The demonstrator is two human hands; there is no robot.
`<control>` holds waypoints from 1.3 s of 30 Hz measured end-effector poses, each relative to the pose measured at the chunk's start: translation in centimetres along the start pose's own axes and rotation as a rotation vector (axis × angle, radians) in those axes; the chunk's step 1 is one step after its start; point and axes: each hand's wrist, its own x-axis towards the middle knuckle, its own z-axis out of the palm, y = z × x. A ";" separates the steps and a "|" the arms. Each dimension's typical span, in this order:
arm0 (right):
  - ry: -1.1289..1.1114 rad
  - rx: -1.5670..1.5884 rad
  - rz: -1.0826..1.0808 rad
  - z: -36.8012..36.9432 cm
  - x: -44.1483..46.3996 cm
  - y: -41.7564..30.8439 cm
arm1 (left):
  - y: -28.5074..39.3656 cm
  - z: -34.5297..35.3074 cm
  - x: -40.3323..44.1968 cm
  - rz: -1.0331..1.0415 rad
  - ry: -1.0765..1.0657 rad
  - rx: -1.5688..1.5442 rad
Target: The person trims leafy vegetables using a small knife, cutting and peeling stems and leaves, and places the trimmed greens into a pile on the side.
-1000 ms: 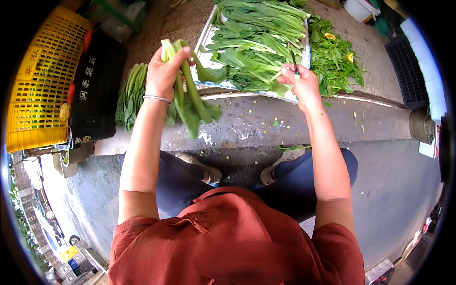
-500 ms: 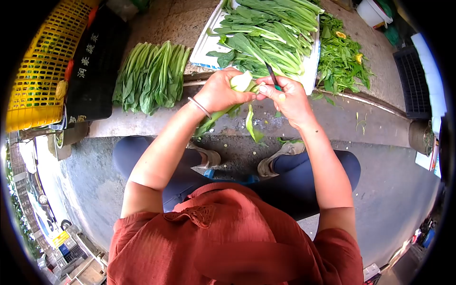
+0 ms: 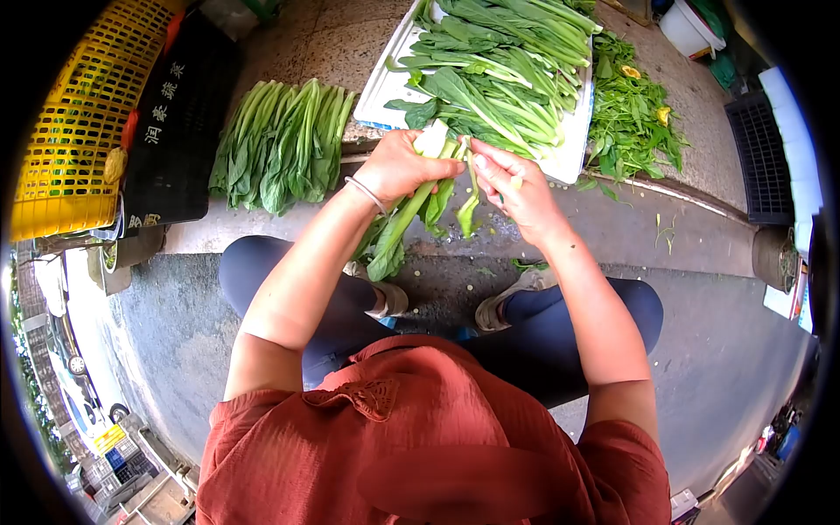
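My left hand (image 3: 398, 166) is closed round a few leafy green stalks (image 3: 398, 232), their pale cut ends upward and their leaves hanging down. Close beside it, my right hand (image 3: 516, 192) pinches the top of a thin strip of stem and leaf (image 3: 470, 206) that dangles between the hands. The knife seen earlier is mostly hidden in the right hand. Just beyond the hands, a white tray (image 3: 381, 92) bears a pile of leafy stalks (image 3: 507, 70). A neat row of similar stalks (image 3: 284, 144) lies to the left.
At the left stand a yellow crate (image 3: 74, 114) and a black crate (image 3: 171, 131). Loose greens (image 3: 630, 114) with yellow flowers lie right of the tray. Farther right are a black basket (image 3: 757, 157) and a white bucket (image 3: 687, 31). Small scraps dot the ground.
The left hand has come from the left to meet the right hand in the middle. Since the last earlier frame, the hands have parted slightly and a strip hangs from the right fingers.
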 end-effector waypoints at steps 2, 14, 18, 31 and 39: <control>-0.079 0.177 0.226 -1.2 0.1 0.0 | -0.6 -0.5 0.2 -0.014 -0.044 -0.084; 0.035 -0.101 -0.059 -0.7 0.4 1.3 | -1.2 0.1 0.0 -0.127 -0.196 -0.135; 0.195 -0.506 0.172 -3.2 0.9 2.2 | -1.0 -0.6 -0.3 -0.199 -0.268 -0.149; 0.263 -0.209 -0.180 0.0 0.3 2.0 | -1.8 4.0 1.0 -0.124 -0.426 -0.205; 0.384 -0.209 -0.236 -0.7 1.2 1.3 | -1.1 4.3 1.0 0.187 -0.181 0.364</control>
